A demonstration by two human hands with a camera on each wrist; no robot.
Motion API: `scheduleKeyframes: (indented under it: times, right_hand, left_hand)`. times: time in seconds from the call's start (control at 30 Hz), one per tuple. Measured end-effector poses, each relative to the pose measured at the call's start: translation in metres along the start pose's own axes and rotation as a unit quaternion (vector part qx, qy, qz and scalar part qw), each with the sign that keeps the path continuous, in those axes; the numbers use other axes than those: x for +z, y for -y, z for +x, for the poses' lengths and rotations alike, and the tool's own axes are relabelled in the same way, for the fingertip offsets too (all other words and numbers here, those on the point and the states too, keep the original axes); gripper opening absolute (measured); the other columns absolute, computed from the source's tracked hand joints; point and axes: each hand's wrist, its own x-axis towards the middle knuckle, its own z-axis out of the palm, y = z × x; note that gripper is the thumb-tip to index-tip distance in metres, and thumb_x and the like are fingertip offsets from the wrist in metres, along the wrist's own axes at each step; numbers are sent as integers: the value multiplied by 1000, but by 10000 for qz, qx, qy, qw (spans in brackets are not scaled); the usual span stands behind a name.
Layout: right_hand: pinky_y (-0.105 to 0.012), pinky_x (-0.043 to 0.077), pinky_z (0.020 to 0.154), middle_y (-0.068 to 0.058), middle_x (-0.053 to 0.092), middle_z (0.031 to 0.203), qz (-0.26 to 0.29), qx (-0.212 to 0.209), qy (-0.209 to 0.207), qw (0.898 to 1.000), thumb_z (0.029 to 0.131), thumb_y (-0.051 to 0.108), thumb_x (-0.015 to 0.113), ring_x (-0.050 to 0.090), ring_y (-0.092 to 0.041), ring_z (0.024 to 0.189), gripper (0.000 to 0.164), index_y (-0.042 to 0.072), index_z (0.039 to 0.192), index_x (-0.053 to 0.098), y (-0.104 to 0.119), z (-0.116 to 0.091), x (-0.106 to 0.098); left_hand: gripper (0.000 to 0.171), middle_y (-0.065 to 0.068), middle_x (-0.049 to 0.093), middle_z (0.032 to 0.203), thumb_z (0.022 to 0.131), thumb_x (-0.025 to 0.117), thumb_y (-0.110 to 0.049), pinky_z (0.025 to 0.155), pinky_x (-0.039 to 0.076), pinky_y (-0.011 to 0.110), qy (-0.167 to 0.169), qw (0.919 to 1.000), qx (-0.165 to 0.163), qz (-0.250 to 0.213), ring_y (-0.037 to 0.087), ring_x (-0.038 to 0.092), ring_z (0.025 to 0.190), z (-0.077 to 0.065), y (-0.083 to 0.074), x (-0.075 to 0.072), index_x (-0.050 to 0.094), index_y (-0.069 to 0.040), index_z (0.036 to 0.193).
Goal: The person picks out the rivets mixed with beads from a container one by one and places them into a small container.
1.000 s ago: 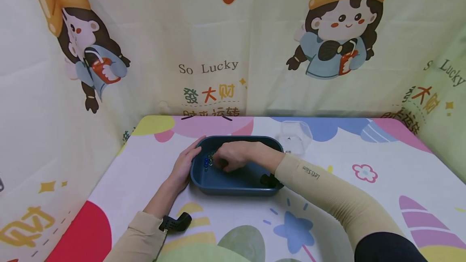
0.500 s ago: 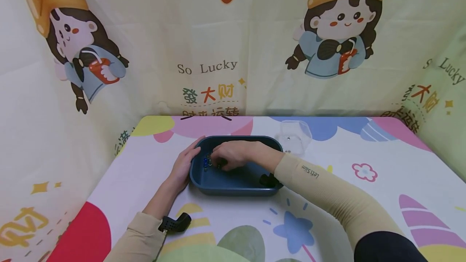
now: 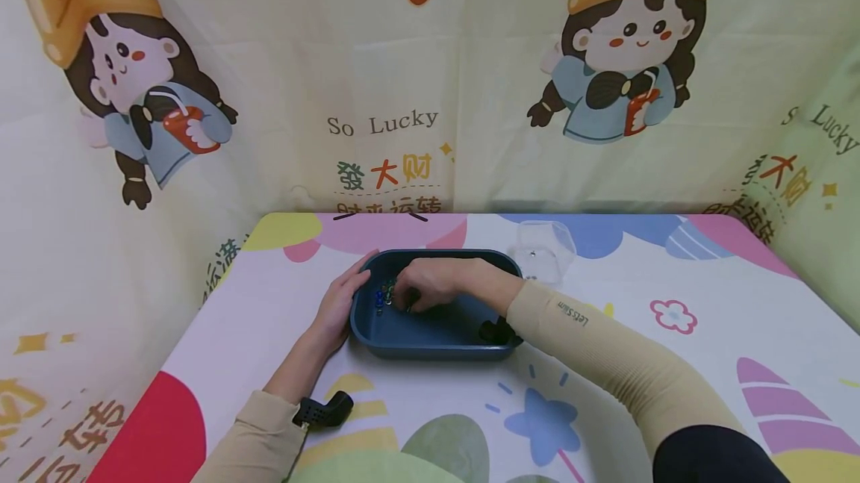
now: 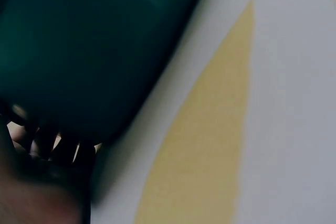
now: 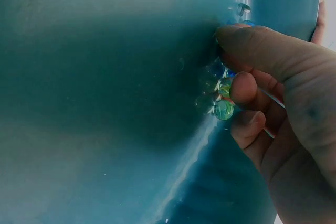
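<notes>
A dark blue rectangular tray [image 3: 433, 353] with rounded corners stands on the table. My left hand [image 3: 338, 305] grips its left end at the rim; in the left wrist view much of that hand is dark. Inside the tray, several glass marbles [image 3: 380, 299] lie by the left wall. My right hand [image 3: 433, 284] reaches in beside them with curled fingers, thumb and forefinger pinched together. A small glint at the thumb tip looks like a marble, mostly hidden. In the right wrist view, a green marble [image 5: 223, 110] sits near the other fingertips.
A clear plastic box [image 3: 546, 253] stands behind the tray's right corner, with a few tiny pieces in it. The table [image 3: 645, 386] bears a colourful printed cloth. A printed curtain [image 3: 497, 95] hangs behind it. Black wrist cameras [image 3: 324, 411] sit on both forearms.
My right hand shifts slightly left, then slightly back right, among the marbles. My left hand stays at the tray's end. The tray keeps its place.
</notes>
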Motion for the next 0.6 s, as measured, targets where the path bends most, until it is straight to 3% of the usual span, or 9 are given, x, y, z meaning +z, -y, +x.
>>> scheduleKeyframes:
  times: [0.6]
  right_hand:
    - [-19,51,75,9,65,87,68,155,271,9995,94,13,73,59,-9,79,6,17,99,74,6,-2,1]
  left_hand:
    - [47,-1,34,161,110,35,-24,122,16,41,-91,9999,-103,-35,17,22,150,-1,-2,2,41,-17,156]
